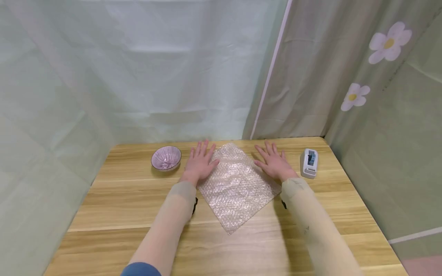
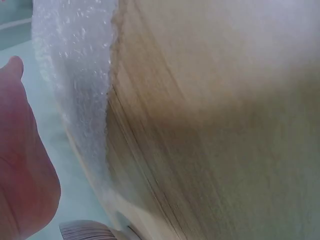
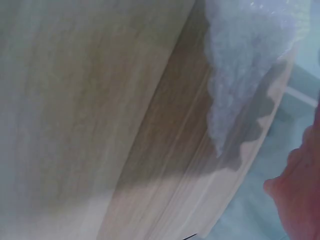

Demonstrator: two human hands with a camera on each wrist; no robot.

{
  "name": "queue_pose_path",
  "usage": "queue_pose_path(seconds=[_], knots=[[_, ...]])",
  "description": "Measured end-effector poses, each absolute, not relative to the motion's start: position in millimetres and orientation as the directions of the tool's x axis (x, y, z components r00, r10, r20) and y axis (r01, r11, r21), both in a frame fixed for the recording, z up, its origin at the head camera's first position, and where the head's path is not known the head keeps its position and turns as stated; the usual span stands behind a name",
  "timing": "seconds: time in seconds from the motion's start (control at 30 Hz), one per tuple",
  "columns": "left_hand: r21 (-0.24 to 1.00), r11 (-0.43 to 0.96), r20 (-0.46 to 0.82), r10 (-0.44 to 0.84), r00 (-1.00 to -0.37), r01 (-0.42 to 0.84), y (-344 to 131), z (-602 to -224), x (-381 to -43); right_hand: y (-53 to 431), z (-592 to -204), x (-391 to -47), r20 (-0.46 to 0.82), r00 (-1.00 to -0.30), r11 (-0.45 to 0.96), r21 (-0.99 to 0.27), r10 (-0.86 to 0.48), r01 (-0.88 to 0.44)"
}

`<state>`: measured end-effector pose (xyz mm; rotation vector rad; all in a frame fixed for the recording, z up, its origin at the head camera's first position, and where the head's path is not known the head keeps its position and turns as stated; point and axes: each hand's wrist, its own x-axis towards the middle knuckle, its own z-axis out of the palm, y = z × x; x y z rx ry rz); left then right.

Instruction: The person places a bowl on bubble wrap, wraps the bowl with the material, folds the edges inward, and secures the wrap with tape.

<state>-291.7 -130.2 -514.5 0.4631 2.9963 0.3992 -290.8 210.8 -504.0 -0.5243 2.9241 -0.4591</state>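
A square sheet of clear bubble wrap [image 1: 238, 188] lies on the wooden table, one corner pointing toward me. My left hand [image 1: 199, 163] is spread beside its left edge, with the thumb reaching over the sheet. On the other side my right hand [image 1: 274, 163] has its fingers straight and spread, close to the upper right edge. Neither hand holds anything. In the left wrist view, part of the left hand [image 2: 25, 160] shows beside the bubble wrap [image 2: 75, 75]. The right wrist view catches the right hand [image 3: 300, 185] at its edge, near a corner of the wrap [image 3: 240, 65].
A purple striped bowl [image 1: 166, 158] stands to the left of my left hand. Right of my right hand is a white tape dispenser [image 1: 309, 163] with a blue roll. Pale curtains [image 1: 172, 76] hang behind and beside the wooden table [image 1: 138, 199].
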Motion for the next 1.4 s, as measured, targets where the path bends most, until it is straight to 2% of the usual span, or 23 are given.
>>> queue_pose_path(seconds=[0.23, 0.43, 0.63, 0.77, 0.97, 1.2, 1.4], knots=[[0.332, 0.859, -0.127, 0.45, -0.884, 0.39, -130, -518, -290, 205, -499, -269, -0.133, -0.904, 0.867, -0.368, -0.406, -0.335], [0.389, 0.797, -0.093, 0.533, -0.841, 0.462, -134, -508, -275, 194, -500, -239, -0.17, -0.867, 0.842, -0.384, -0.468, -0.38], [0.393, 0.769, -0.11, 0.583, -0.805, 0.504, -139, -508, -261, 177, -496, -204, -0.225, -0.843, 0.851, -0.335, -0.489, -0.405], [0.402, 0.775, -0.131, 0.576, -0.807, 0.488, -141, -510, -254, 162, -491, -181, -0.265, -0.842, 0.866, -0.319, -0.471, -0.384], [0.412, 0.784, -0.149, 0.561, -0.814, 0.465, -144, -516, -249, 144, -498, -161, -0.258, -0.844, 0.866, -0.321, -0.47, -0.384], [0.364, 0.815, -0.167, 0.533, -0.83, 0.45, -139, -516, -244, 132, -500, -157, -0.277, -0.873, 0.907, -0.253, -0.402, -0.337], [0.398, 0.812, -0.183, 0.526, -0.831, 0.426, -139, -525, -245, 136, -506, -160, -0.271, -0.877, 0.91, -0.241, -0.396, -0.337]])
